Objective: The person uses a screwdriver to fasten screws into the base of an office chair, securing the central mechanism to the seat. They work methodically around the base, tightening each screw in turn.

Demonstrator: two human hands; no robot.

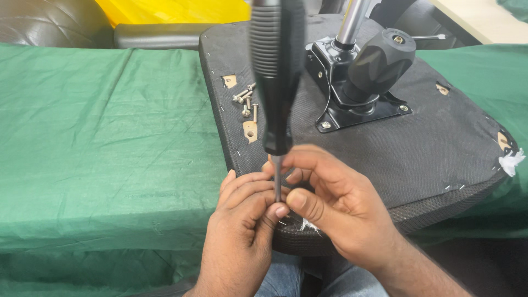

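At near edge of upturned seat base (429, 143), 6 o'clock side: screwdriver (276, 77) stands upright, shaft pinched between both hands. Left hand (242, 220) curled narrow round shaft low down; right hand (335, 203) closed on it, thumb and fingers steadying tip. Tip itself hidden. Loose screws (246, 100) lie at 11 o'clock. Judgement: keep shaft vertical, seat tip squarely before turning, press down to avoid slip.

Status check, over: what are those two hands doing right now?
Left hand and right hand pinch the screwdriver shaft, upright at the seat base near edge. Loose screws lie clear.
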